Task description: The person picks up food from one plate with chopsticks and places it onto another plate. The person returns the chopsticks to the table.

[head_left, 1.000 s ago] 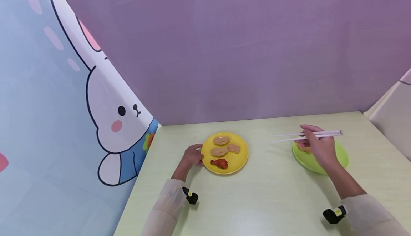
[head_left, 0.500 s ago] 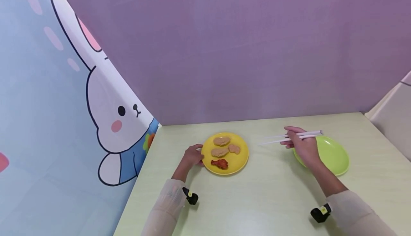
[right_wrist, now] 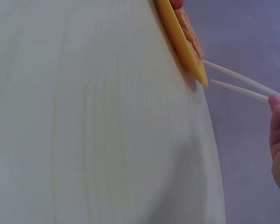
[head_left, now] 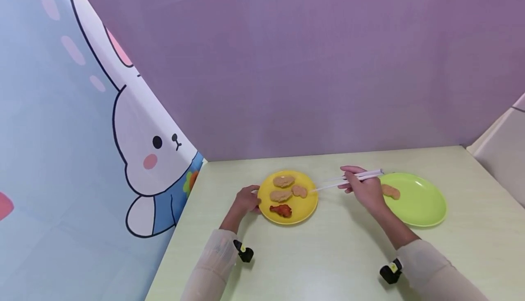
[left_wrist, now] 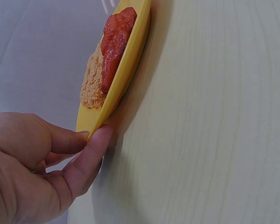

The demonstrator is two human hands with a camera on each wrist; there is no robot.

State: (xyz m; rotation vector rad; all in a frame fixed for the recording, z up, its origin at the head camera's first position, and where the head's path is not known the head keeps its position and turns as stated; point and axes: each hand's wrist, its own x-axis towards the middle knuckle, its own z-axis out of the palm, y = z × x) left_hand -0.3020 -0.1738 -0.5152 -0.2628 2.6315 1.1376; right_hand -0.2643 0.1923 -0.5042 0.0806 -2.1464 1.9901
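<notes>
Fingers point(left_wrist: 91, 161) of the left hand point(head_left: 247, 199), left of lower centre in the head view, pinch the rim of a round, smooth, yellow plastic-looking plate point(head_left: 305, 209). Right hand point(head_left: 365, 192), right of centre, has its fingers curled around a pair of slim, whitish chopsticks point(head_left: 374, 173); the tips stand apart with nothing between them.

On the yellow plate lie an oval, tan, crumb-textured piece point(head_left: 284, 181) uppermost in the frame, a second oval tan piece point(head_left: 280, 196) below it, a small, lobed tan piece point(head_left: 300, 191) to the right, and a glossy, red-brown drumstick point(head_left: 281, 210) lowest.

Step in hand, as judged: aligning the chopsticks for a pickup, the small lobed piece being the likeliest target. One tan, knobbly piece point(head_left: 391, 191) lies on a round, lime-green plate point(head_left: 422, 207) at lower right, which suggests a transfer partly done. Next move would call for straddling the piece with both tips, squeezing firmly and lifting, the left hand steadying the plate.

Position: the small lobed piece lies left of the right fingers, well apart, just beyond the leading chopstick tip, which overlaps the plate's right rim; the other tip falls short. Contact with the piece cannot be confirmed. Left fingers touch the opposite rim, apart from the piece.
</notes>
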